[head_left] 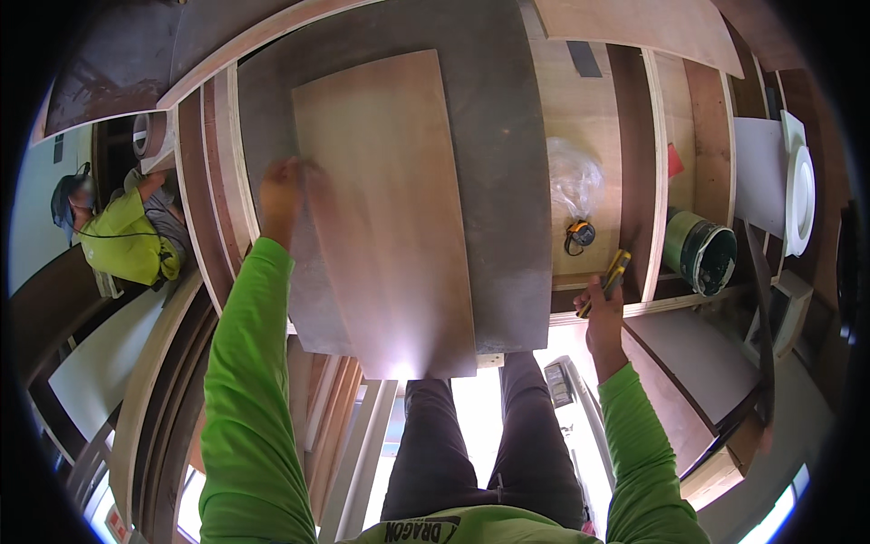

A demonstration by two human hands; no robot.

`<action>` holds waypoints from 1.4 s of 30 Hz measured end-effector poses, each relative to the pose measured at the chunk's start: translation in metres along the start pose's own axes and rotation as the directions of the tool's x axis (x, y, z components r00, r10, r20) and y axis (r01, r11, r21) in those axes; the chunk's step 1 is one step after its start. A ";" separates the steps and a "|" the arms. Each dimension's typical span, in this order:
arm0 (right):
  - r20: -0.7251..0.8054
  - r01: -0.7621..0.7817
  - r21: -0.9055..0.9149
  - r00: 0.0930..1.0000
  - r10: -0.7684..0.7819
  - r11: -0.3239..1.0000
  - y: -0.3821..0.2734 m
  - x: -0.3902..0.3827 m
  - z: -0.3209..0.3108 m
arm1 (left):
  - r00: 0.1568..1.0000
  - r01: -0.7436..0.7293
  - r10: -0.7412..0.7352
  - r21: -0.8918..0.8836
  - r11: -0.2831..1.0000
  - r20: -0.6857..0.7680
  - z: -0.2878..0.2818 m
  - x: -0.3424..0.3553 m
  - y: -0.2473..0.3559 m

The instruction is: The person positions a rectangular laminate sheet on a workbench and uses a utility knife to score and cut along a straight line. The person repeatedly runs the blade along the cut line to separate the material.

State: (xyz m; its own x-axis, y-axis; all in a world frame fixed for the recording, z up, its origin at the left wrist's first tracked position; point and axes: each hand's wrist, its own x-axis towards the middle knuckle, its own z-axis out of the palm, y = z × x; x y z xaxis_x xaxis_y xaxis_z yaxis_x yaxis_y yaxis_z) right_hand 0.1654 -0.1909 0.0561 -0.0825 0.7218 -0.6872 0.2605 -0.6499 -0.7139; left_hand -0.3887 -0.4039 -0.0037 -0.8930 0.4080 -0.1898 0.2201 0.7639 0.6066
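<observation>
My right grip [601, 313] is wrapped around a slim yellow-and-black utility knife [618, 270], just right of a large dark grey flat board [507, 181]. On that board lies a light-brown rectangular wooden panel [385, 208]. My left grip [280, 192] is at its left edge; whether it pinches or merely touches, I cannot tell. A round black-and-orange tape measure [582, 234] sits near the knife.

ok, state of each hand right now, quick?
Left hand: at the wood panel's left edge, fingers look curled; grip can't be told.
Right hand: closed, holding the yellow-and-black utility knife.
</observation>
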 end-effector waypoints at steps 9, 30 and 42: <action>0.603 0.766 -0.465 0.641 -0.475 0.444 -0.048 -0.054 0.166 | 0.716 0.477 0.145 -0.631 0.612 0.683 0.041 -0.209 0.149; 0.402 0.459 -0.569 0.879 -0.256 0.682 0.019 -0.027 0.098 | 0.877 0.299 -0.442 -0.934 0.195 0.188 -0.007 0.051 -0.008; 0.421 0.587 -0.540 0.809 -0.411 0.603 0.026 -0.036 0.095 | 0.904 0.309 -0.359 -0.935 0.172 0.232 0.010 0.052 -0.019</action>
State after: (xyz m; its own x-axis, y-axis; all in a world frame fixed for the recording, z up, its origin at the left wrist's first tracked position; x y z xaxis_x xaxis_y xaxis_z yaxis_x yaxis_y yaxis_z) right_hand 0.0841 -0.2558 0.0496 -0.5791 0.7502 -0.3192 0.6278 0.1605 -0.7616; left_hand -0.4353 -0.3918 -0.0327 -0.7950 0.2111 -0.5687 -0.6051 -0.2103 0.7679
